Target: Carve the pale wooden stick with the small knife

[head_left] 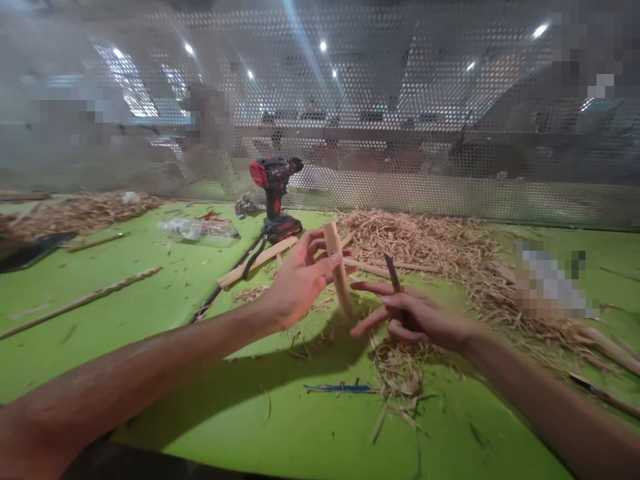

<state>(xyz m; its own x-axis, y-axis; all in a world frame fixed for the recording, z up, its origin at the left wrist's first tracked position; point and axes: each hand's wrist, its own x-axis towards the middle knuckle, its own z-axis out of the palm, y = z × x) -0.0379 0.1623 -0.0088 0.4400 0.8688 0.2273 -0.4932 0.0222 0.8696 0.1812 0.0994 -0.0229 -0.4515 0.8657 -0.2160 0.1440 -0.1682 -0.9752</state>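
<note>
My left hand (299,279) holds a short pale wooden stick (337,273) upright over the green table, thumb and fingertips pinching its upper part while the other fingers spread. My right hand (410,313) is just to the right of it, fingers curled round a dark narrow blade (393,273) that points up and away, with the forefinger stretched toward the stick's lower end. Under both hands lies a small heap of wood shavings (400,363).
A red and black cordless drill (275,193) stands at the back, a clear plastic bottle (200,230) left of it. Long wooden sticks (85,300) lie at the left. A big pile of shavings (430,243) covers the right. Perforated metal screen (350,100) walls the far edge.
</note>
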